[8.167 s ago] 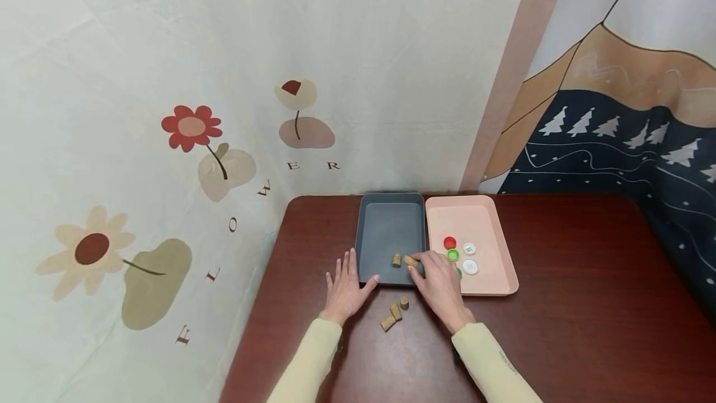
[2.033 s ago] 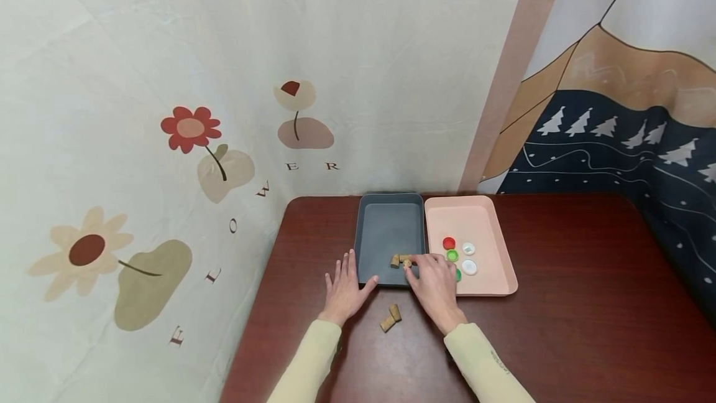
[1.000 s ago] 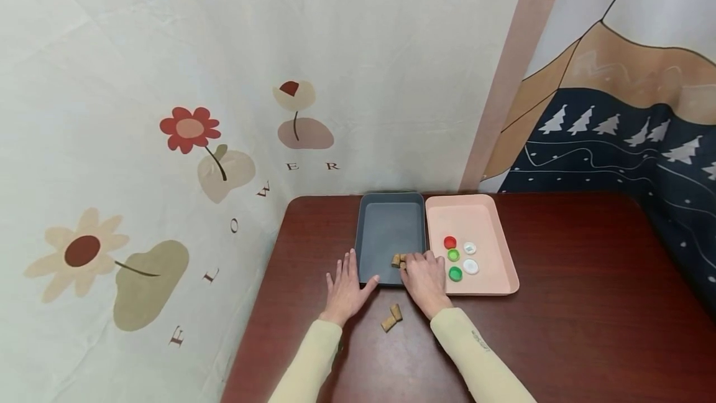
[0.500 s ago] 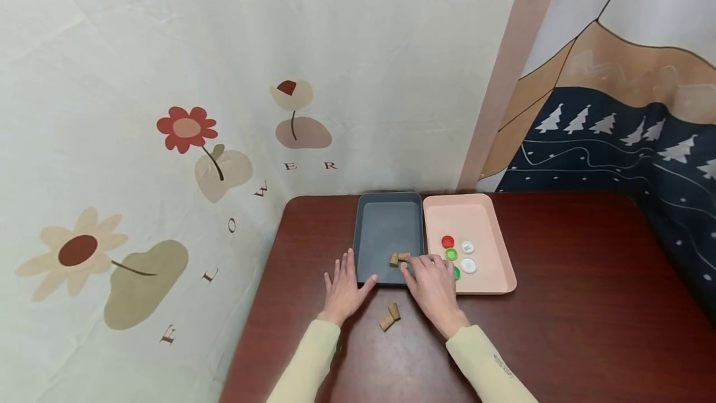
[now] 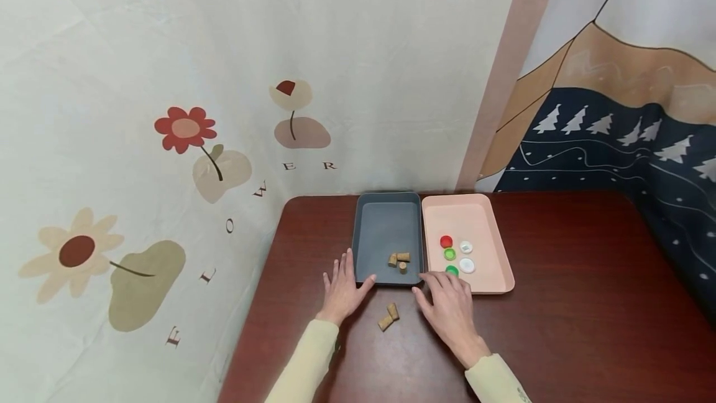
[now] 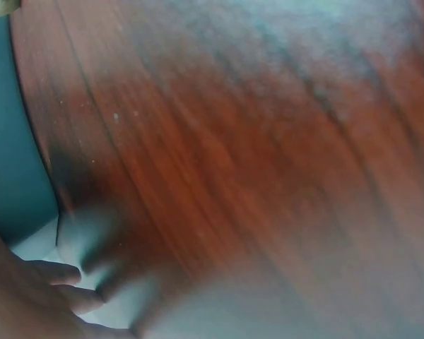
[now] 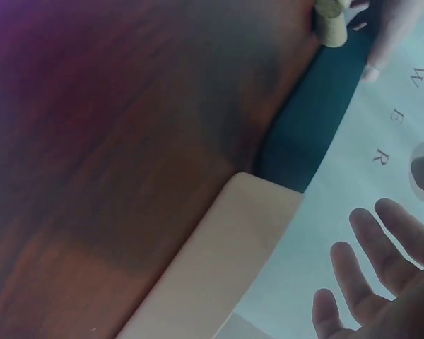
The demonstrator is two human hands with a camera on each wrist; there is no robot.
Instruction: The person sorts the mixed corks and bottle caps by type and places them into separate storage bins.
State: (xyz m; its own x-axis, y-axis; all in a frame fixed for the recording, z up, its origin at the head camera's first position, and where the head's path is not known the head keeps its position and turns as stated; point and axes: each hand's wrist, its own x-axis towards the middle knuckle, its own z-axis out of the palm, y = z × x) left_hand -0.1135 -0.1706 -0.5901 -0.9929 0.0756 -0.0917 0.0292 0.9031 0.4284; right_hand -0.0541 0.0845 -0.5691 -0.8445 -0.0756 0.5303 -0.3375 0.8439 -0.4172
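In the head view my left hand (image 5: 340,291) lies with spread fingers at the near left corner of the dark grey tray (image 5: 386,222). My right hand (image 5: 449,313) hovers at the near edges of both trays, its fingers extended and holding nothing. Three corks (image 5: 403,257) are grouped in the near right part of the grey tray, one of them upright. Two more corks (image 5: 386,323) lie touching on the table in front of it. In the right wrist view, the right hand's fingers (image 7: 367,282) are spread apart, and a cork (image 7: 332,28) shows near the top.
A pink tray (image 5: 467,216) stands right beside the grey one, holding red, green and white bottle caps (image 5: 467,265). Both trays are near the back edge of the dark red wooden table (image 5: 570,291). A printed cloth (image 5: 386,79) hangs behind.
Over the last seconds a third cork has come to stand in the grey tray, and one fewer lies on the table. My right hand has let go and drawn back toward me; the left stayed put.
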